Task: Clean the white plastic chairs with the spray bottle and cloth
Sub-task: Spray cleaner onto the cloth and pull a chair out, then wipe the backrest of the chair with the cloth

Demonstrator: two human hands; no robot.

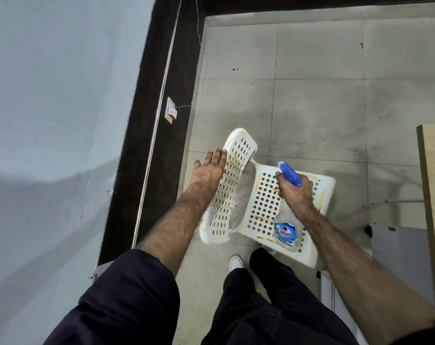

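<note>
A white perforated plastic chair (266, 202) stands on the tiled floor below me, its backrest (232, 170) toward the left and its seat toward the right, both with yellowish stains. My left hand (209, 168) lies flat with straight fingers against the backrest's outer edge. My right hand (294, 191) grips the neck of a clear spray bottle (286, 232) with a blue trigger head, held over the seat with the nozzle pointing at the backrest. No cloth is in view.
A grey wall with a dark skirting band (151, 145) runs along the left, carrying a small socket (170, 110) and a thin wire. A wooden table edge (432, 195) stands at the right. My legs and one white shoe (236, 262) are below the chair.
</note>
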